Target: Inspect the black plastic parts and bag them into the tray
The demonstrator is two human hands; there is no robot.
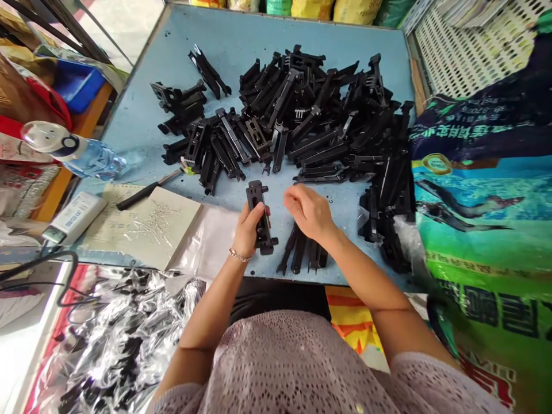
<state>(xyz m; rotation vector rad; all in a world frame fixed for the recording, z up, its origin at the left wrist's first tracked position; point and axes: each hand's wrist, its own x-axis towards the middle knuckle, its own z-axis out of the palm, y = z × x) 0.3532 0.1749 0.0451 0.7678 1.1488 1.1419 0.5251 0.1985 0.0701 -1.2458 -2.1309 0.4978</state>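
Observation:
My left hand [246,231] is wrapped round a black plastic part [261,218], held upright near the table's front edge, thumb on its face. Just to the right, my right hand [309,211] has its fingers curled together; what they hold, if anything, is hidden. Under my right wrist several black parts [302,253] lie side by side at the front edge. A large heap of similar black parts [280,103] covers the middle and back of the blue table [207,29]. Small clear pieces [155,221] lie on a cardboard sheet [181,230] at the left.
At the left are a water bottle [95,158], a white box [75,215] and a black-handled tool [138,195]. Bagged black parts [125,339] sit below the table's left front. A large printed sack [483,230] and a perforated white basket [474,52] border the right side.

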